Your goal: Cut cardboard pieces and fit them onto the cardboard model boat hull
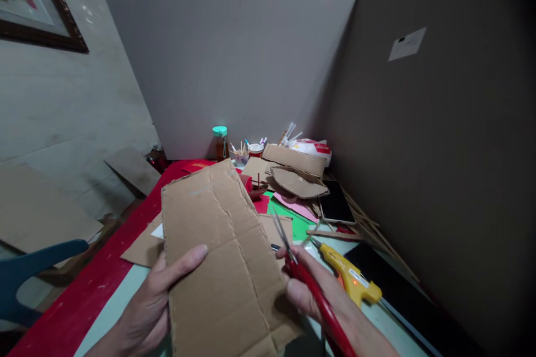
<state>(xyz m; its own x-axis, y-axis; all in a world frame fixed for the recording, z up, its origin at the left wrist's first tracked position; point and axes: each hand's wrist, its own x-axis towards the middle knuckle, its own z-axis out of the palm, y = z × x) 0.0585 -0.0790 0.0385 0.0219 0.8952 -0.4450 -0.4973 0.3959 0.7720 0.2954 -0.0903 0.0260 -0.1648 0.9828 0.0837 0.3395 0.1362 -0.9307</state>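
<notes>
The left hand [153, 304] is holding a creased corrugated cardboard sheet [221, 259] above the table [84, 301]. Its grip is clamped on the sheet's left edge, with the thumb lying across the top face and the fingers hidden beneath. The sheet is tilting up and away from that grip, its far end pointing toward the back of the table.

The right hand [318, 295] is gripping red-handled scissors [301, 268], closed around the handles just beside the sheet's right edge. The blades are standing slightly apart and are pointing up and away from the grip; whether they are touching the cardboard cannot be told.

Just right of the right-hand grip, a yellow hot glue gun [349, 278] is lying on the table, nozzle pointing back-left. Beyond it, a black tablet-like slab [336, 202] is lying flat, with thin wooden sticks [368, 226] next to it.

Farther beyond both grips, cardboard offcuts [297, 181] are resting over green paper [299, 223] and pink paper [297, 206]. At the back, well apart from the hands, a teal-capped bottle [220, 142], a paper cup [255, 150] and a white plastic bag [312, 148] are standing or lying against a grey board [234, 61]. A dark cardboard panel [439, 139] is closing off the right side. A blue chair [29, 273] is showing left of the left-hand grip.
</notes>
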